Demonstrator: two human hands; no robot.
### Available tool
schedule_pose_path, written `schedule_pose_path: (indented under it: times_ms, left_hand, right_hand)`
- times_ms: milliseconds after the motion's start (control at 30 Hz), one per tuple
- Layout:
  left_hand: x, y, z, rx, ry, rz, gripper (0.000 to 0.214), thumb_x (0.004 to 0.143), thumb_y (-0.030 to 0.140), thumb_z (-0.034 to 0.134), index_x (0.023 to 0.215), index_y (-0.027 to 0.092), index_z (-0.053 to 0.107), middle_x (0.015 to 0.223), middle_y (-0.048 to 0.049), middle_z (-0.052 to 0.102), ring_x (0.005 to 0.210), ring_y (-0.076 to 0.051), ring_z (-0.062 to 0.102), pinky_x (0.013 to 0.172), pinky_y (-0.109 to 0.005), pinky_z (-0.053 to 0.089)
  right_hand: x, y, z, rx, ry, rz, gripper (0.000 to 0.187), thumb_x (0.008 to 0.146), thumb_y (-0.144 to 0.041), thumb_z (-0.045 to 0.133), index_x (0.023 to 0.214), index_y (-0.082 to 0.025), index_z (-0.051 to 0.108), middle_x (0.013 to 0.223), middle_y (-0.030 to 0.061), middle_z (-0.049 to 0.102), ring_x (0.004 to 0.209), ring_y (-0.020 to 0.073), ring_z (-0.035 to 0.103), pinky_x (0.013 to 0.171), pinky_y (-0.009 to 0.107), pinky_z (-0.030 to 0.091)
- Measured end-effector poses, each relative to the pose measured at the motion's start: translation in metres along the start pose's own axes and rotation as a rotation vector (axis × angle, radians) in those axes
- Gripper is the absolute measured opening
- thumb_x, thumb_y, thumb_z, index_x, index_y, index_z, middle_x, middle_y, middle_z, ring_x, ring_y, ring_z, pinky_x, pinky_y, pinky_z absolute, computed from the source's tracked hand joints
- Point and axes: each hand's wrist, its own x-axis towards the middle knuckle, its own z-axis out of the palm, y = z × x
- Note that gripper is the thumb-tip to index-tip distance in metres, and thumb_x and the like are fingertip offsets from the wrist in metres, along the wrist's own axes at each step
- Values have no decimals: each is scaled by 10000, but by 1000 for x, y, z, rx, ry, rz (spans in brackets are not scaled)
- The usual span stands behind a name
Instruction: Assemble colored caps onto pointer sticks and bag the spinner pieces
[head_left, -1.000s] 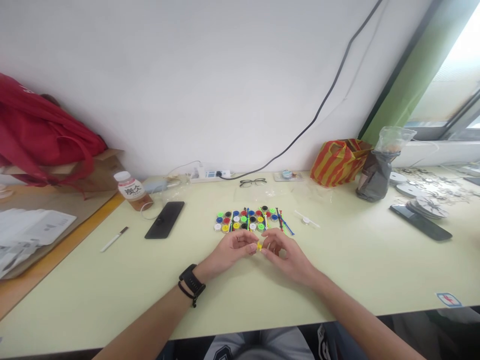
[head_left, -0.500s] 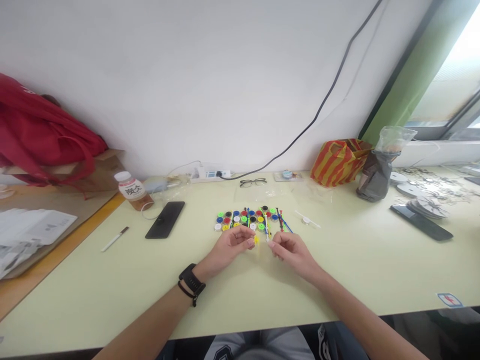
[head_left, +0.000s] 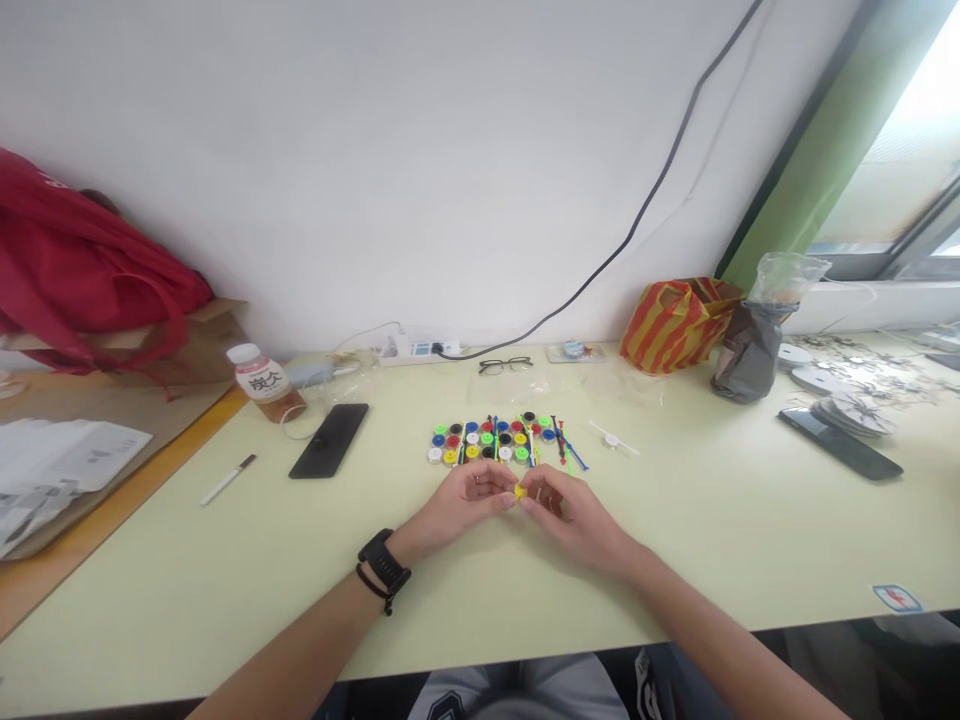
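My left hand (head_left: 478, 497) and my right hand (head_left: 568, 508) meet near the middle of the table. Between their fingertips sits a small yellow plastic piece (head_left: 520, 491), pinched from both sides. Fingers cover part of it, so its full shape is hidden. Just beyond the hands lie several small round discs in rows, such as a green disc (head_left: 522, 454) and a white disc (head_left: 435, 455). Thin coloured plastic strips lie across and beside them, among them a blue strip (head_left: 576, 452) and a white strip (head_left: 532, 443).
Right of the rows lies a white strip with a round disc (head_left: 611, 440). A black phone (head_left: 330, 441), a pen (head_left: 229, 480) and a bottle (head_left: 266, 383) are on the left. Glasses (head_left: 505, 366), a striped bag (head_left: 670, 325) and another phone (head_left: 840, 445) lie farther back.
My right hand has moved left from the white strip, which now lies among the discs, to the yellow piece. My left hand has stayed nearly in place with that piece.
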Motion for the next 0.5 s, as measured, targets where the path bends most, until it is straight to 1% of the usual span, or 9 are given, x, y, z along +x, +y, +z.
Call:
schedule_pose_path:
  times_ms: [100,200,300,333,400,500]
  left_hand:
    - [0,-1,0,9,-27,-6,281,904,353,809,1088,166,707,1052,-91,720,997,-204,680,952,-347,525]
    - [-1,-1,0,13,-44,-12,306,902,363,810,1111,166,703,1085,-106,726,1029,-221,686,978,-370,523]
    - [0,-2,0,7,-24,-33,365,912,394,795,1187,179,686,1052,-98,727,994,-210,687,933,-355,537]
    - [0,-3,0,4,-14,-49,375,916,407,788,1196,181,682,1032,-94,727,962,-199,687,902,-342,542]
    - [0,-3,0,-1,0,-85,372,914,429,784,1167,174,687,1004,-90,726,894,-178,680,842,-315,545]
    - [-1,-4,0,3,7,-119,359,891,438,804,1096,162,703,983,-87,722,864,-166,666,804,-292,540]
  right_hand:
    - [-1,2,1,-79,-18,-24,130,1015,-346,537,962,-228,539,799,-29,557,641,129,459,593,259,355]
    - [-3,2,2,-148,-34,-58,170,1035,-335,483,903,-228,486,764,-33,533,656,137,453,618,264,343]
    - [-4,2,0,-187,-16,-76,200,1057,-338,415,887,-235,439,752,-31,523,663,146,466,637,269,354]
    - [-4,4,-4,-210,16,-73,206,1060,-341,399,884,-237,430,742,-32,517,655,148,466,637,272,356]
    - [-4,8,-16,-303,130,-53,212,1055,-345,390,873,-240,420,722,-34,506,642,153,465,642,278,357]
    - [-1,20,-48,-529,343,27,222,1030,-340,406,833,-240,421,720,-21,534,661,166,494,664,289,355]
